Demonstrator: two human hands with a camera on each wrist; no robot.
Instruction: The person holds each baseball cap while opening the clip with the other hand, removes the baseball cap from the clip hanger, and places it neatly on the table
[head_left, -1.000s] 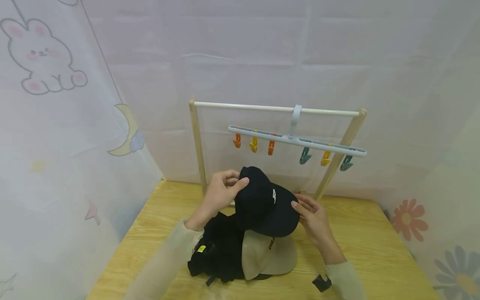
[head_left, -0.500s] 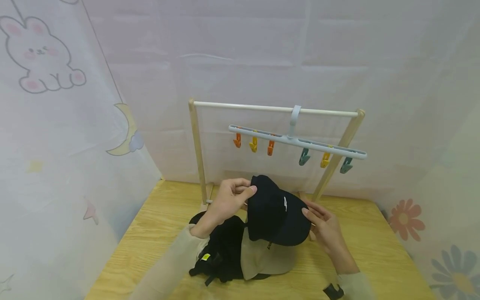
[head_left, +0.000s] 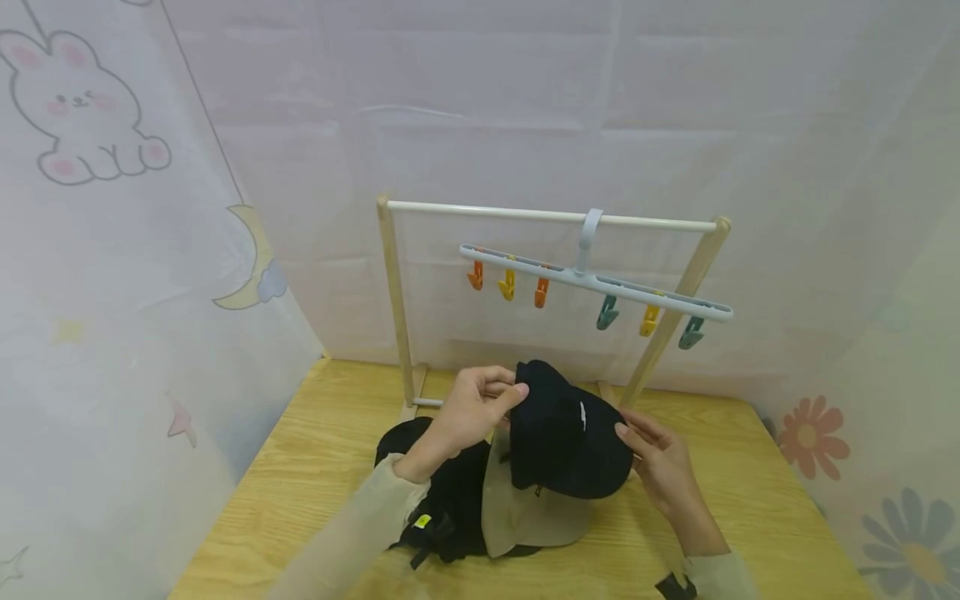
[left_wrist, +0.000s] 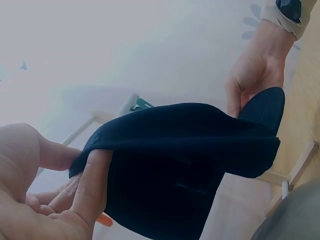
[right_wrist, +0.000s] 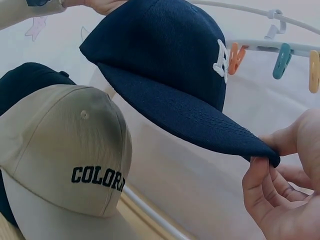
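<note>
A dark navy baseball cap with a white embroidered mark on its front is held up between both hands. My left hand pinches the crown's back edge, thumb on one side and fingers on the other, as the left wrist view shows. At the brim's tip, my right hand pinches the cloth between thumb and fingers. Below it a beige cap with dark lettering lies on the table, partly covered by the navy cap in the head view. Beside that lies a black cap with a yellow tag.
Behind the caps stands a rack with wooden posts and a white top bar. A pale blue clip hanger hooks over that bar, carrying several orange, yellow and green clips. Printed cloth walls border the table.
Both hands have moved right and slightly down, toward me, carrying the navy cap with them. More of the black cap beneath shows at the left. Both grips stay the same.
</note>
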